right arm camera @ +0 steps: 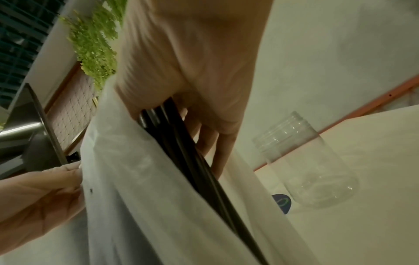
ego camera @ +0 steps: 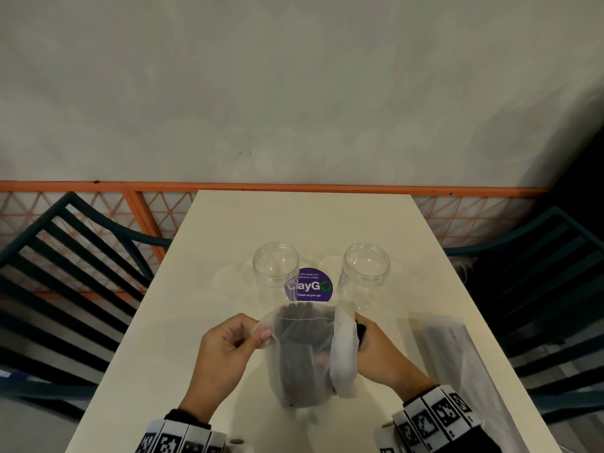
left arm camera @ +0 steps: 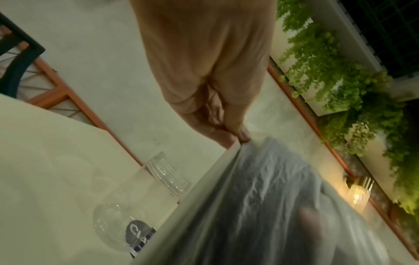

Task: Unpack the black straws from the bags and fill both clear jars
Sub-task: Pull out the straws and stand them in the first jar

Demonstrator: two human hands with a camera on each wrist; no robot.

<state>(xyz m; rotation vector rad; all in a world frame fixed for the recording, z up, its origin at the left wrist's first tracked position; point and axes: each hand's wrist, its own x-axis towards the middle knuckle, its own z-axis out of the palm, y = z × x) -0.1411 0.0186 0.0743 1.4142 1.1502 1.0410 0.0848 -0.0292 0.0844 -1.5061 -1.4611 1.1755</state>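
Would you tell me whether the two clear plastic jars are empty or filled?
Empty: both clear plastic jars stand open, nothing inside.

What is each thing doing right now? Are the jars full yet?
Left jar: upright, lid off, empty.
Right jar: upright, lid off, empty.
Bag: open at top, held up by both hands.
Black straws: mostly inside the bag.
Left hand: pinches the bag's edge.
Right hand: grips some straws.
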